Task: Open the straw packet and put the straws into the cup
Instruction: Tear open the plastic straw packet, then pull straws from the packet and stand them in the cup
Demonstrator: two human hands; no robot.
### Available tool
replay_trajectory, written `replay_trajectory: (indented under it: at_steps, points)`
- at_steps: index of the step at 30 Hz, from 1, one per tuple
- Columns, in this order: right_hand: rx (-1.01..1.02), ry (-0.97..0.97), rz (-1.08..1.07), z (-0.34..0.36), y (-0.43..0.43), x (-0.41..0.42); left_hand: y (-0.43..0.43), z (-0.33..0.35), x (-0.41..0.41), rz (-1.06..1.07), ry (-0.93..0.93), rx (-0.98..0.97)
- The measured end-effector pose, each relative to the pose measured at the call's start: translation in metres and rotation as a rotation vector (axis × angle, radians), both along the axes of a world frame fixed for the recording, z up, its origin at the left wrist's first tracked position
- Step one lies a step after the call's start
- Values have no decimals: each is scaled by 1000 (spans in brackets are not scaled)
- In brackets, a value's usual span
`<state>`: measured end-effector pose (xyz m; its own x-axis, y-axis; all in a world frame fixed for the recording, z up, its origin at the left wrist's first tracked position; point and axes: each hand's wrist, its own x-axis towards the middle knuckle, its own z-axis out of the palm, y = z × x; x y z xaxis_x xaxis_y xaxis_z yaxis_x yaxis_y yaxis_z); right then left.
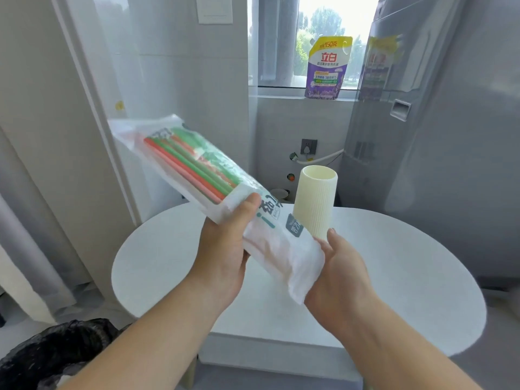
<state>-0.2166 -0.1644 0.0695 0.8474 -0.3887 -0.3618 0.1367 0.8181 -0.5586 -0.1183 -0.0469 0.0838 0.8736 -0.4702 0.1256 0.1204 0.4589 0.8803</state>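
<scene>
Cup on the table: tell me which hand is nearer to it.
Right. The right hand holds the straw packet by its near end, close in front of the cup; the left hand grips it mid-length, farther left.

Over worktop [394, 277]: straw packet [197, 170] slanting up-left; cup [315, 204] just right, behind its near end; pouch [326, 68] on windowsill [275, 97] beyond.

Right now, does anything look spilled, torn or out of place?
Nothing stands out. The straw packet is held above the table by the left hand and right hand, with the straws inside and none loose. The cup behind it looks upright; its slight lean may be lens distortion.
</scene>
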Motion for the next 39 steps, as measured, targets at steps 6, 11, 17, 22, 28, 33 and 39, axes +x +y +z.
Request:
replay_trajectory:
  at_steps: [6, 11, 17, 22, 28, 33, 39]
  points:
    - [151, 18, 69, -10, -1, 20, -6, -4, -1, -11, -269, 35]
    - [112, -18, 68, -15, -11, 24, -5, -11, 12, -295, -248, 6]
    - [-124, 145, -55, -20, -20, 22, 2, -19, 22, -303, -150, 162]
    - [-323, 216, -62, -17, -18, 15, 12, -15, 28, -205, 0, 111]
    - [-701, 261, -46, -13, -21, 8, 20, -16, 28, -207, 130, 73]
    - [-995, 245, -107, -9, -25, 2, 18, -21, 30, -175, 259, 12]
    - [-1114, 204, -178, -1, -36, -3, 19, -25, 24, -180, 365, -28]
